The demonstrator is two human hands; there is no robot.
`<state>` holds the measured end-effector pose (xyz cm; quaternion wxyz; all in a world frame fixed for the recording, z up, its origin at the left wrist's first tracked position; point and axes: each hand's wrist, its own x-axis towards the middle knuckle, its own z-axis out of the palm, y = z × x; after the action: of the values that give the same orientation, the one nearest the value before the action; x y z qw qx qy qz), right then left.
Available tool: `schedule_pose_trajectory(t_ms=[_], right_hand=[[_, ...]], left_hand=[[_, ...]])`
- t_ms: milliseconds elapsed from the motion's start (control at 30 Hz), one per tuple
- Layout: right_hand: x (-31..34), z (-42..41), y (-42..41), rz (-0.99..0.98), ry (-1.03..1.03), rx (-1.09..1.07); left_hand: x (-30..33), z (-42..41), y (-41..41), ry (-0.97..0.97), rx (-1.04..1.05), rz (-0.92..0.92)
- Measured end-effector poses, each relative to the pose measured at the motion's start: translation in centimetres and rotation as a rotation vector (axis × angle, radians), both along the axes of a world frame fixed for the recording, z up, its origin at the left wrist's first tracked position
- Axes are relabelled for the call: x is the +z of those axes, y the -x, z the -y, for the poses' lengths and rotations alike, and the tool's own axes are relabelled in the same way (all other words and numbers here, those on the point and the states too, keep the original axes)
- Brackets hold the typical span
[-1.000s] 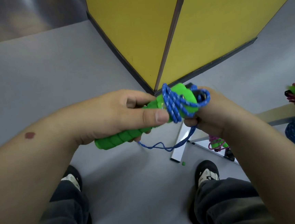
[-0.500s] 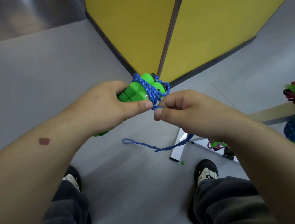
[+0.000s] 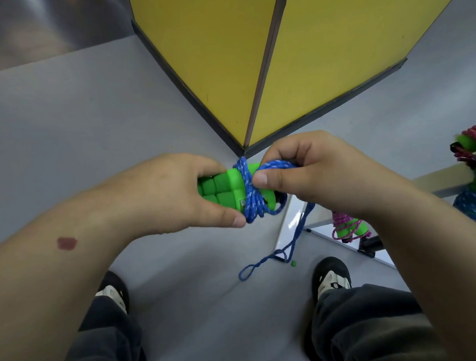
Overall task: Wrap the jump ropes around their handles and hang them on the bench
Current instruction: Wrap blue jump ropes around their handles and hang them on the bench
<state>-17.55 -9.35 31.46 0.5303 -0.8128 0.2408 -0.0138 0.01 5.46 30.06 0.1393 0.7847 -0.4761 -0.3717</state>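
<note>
Both hands (image 3: 174,191) – gripping rope (image 3: 251,196)

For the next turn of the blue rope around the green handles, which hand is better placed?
The right hand: it already pinches the blue speckled rope, whose loose tail hangs beneath it. The left hand grips the green foam handles.

A big yellow panel (image 3: 214,53) is seen at the top, and a second yellow panel (image 3: 362,31) is joined to it at a dark corner strip (image 3: 266,62). A dark edge (image 3: 325,109) is seen along the bottom of the panels. A grey floor (image 3: 53,124) is spread below. Two dark shoes with white tops are seen on the floor, a left shoe (image 3: 113,295) and a right shoe (image 3: 333,277). Dark grey trousers (image 3: 373,329) are seen near the bottom. A tiny green bit (image 3: 294,263) is seen lying on the floor.
</note>
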Motion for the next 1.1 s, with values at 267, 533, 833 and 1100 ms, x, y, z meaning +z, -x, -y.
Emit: schedule_pose_trajectory(t_ms=[267, 533, 833, 1100], right_hand=[[-0.8, 0.8, -0.3, 0.056, -0.272, -0.147], [-1.5, 0.7, -0.3, 0.060, -0.504, -0.166], [-1.9, 0.4, -0.7, -0.064, -0.568, -0.270], [-0.8, -0.8, -0.7, -0.260, -0.125, -0.052]], left_hand=[[1.4, -0.4, 0.5, 0.039, -0.115, -0.275], [1.5, -0.5, 0.6, 0.034, -0.245, -0.440], [1.3, -0.3, -0.1, 0.374, 0.135, -0.584], [0.5, 0.5, 0.3, 0.273, 0.408, -0.278]])
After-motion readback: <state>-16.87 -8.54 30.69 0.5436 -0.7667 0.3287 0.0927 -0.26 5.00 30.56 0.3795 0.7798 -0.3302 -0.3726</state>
